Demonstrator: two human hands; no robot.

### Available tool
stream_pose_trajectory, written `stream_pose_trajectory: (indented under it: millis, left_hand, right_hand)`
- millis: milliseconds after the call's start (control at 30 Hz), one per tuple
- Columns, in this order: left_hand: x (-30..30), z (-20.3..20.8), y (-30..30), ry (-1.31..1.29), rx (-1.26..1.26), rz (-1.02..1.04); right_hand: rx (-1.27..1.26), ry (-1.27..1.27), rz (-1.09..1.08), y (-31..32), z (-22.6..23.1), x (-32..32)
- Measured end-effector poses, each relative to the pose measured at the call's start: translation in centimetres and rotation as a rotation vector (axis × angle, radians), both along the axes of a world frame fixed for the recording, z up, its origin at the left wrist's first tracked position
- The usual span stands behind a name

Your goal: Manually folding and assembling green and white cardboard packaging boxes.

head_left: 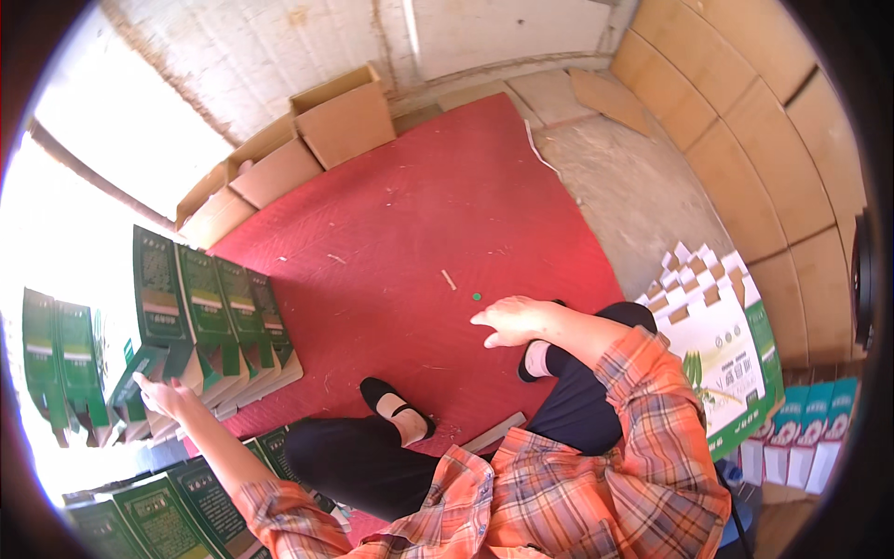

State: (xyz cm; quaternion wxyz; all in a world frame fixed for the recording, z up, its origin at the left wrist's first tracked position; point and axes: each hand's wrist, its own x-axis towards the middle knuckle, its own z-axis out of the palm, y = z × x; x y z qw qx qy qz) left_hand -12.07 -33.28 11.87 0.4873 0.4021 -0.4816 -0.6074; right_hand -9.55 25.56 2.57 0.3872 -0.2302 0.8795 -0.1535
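On the left, my left hand [164,397] is at the lower end of a row of green printed cartons [212,307]. Its fingers close on the edge of a green carton [133,371] whose end flaps stick out; glare and the hand hide part of the grip. My right hand [512,321] hovers above the red floor covering [410,224], in front of my right knee. Its fingers are stretched out and hold nothing. A small green round piece [477,296] lies on the floor just beyond them.
Open brown cardboard boxes [343,126] line the far left edge. Large brown cartons [759,177] are stacked at right. Beside my right arm is a bundle of white-and-green flat cartons [722,349], with teal-and-white boxes [810,429] behind. More green cartons [177,508] stand at lower left.
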Motion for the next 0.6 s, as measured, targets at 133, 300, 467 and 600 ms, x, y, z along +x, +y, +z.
stream_pose_trajectory:
  millis: [133, 300, 467, 600]
  left_hand:
    - [3.6, -3.0, 14.3, -0.105, -0.152, -0.663]
    - [7.0, -6.4, 27.4, -0.637, -0.778, -1.590]
    - [8.0, -13.2, 25.8, -1.077, -1.202, -1.754]
    - [7.0, -13.4, 27.6, -1.004, -1.068, -1.768]
  right_hand:
    - [0.016, 0.031, -0.005, 0.4, 0.2, 0.2]
    - [-0.109, 0.129, -0.110, 2.3, 1.5, -0.2]
    - [-0.453, 0.424, -0.412, 6.4, 4.3, 0.0]
    - [-0.625, 0.661, -0.805, 13.0, 5.6, 3.3]
